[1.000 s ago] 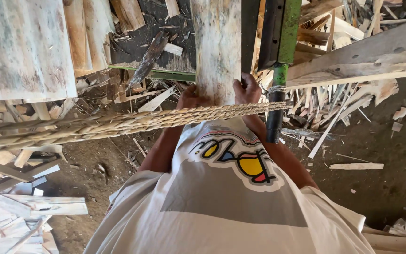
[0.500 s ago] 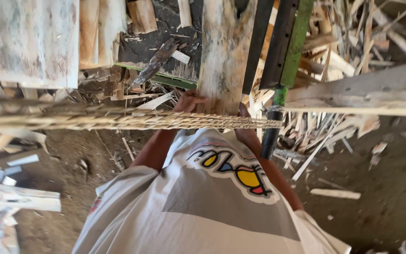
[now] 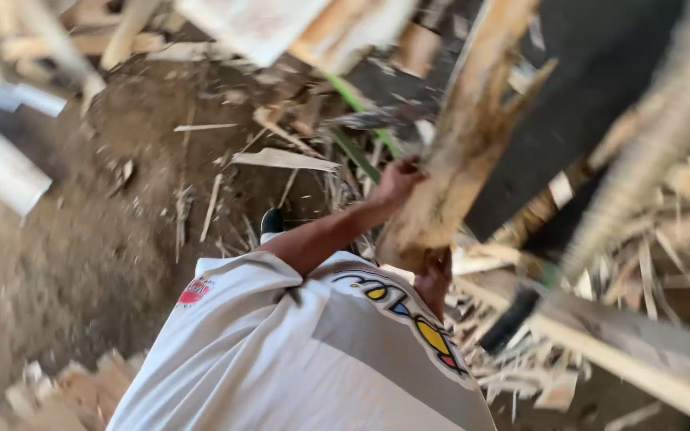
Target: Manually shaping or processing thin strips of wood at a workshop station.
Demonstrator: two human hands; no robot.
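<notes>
I grip a thick, rough wooden slab with both hands. It runs away from my chest toward the upper right. My left hand clasps its left edge partway up. My right hand holds the near end from below, close to my white shirt. The picture is blurred by head motion.
A dark machine part and a thick twisted rope lie right of the slab. A long plank crosses the lower right. Wood scraps and splinters litter the dirt floor. Stacked boards sit at lower left.
The view has swung to the right and tilted, so the slab now runs diagonally. Both hands have stayed on the slab. The rope has shifted from across the middle to the right side.
</notes>
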